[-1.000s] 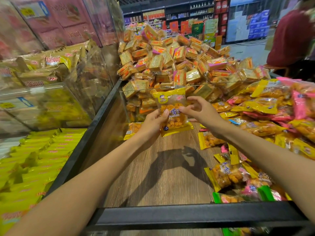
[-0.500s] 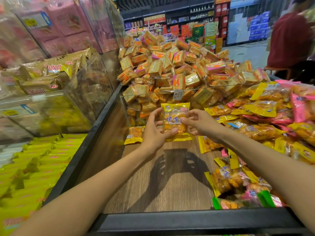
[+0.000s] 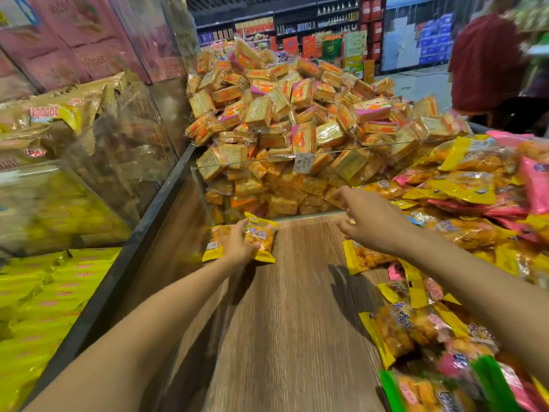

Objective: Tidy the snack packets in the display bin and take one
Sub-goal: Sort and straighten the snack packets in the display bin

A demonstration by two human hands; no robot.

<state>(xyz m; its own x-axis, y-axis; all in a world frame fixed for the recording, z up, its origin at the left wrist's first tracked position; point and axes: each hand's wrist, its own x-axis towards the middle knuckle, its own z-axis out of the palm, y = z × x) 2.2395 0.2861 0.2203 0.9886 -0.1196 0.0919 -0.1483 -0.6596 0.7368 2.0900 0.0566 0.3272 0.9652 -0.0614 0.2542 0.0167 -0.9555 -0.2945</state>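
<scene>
A yellow snack packet [image 3: 263,236] of orange puffs lies at the far left corner of the wood-floored display bin [image 3: 285,307]. My left hand [image 3: 237,245] holds it by its left side, partly over a second yellow packet [image 3: 214,243] beside it. My right hand [image 3: 367,223] is stretched out toward the heap of yellow and pink packets [image 3: 463,203] on the bin's right side. Its fingers are loosely spread and hold nothing. More of these packets [image 3: 416,328] lie along the bin's right edge near me.
A glass divider [image 3: 267,160] closes the bin's far end, with a tall heap of square cracker packs [image 3: 297,120] behind it. A black frame rail [image 3: 124,263] runs along the left, with yellow packets [image 3: 44,292] beyond. A person in a red top [image 3: 481,63] stands at far right.
Both hands held the yellow packet up in mid-air. My left hand has now lowered it to the far left corner, and my right hand has let go and moved right toward the heap.
</scene>
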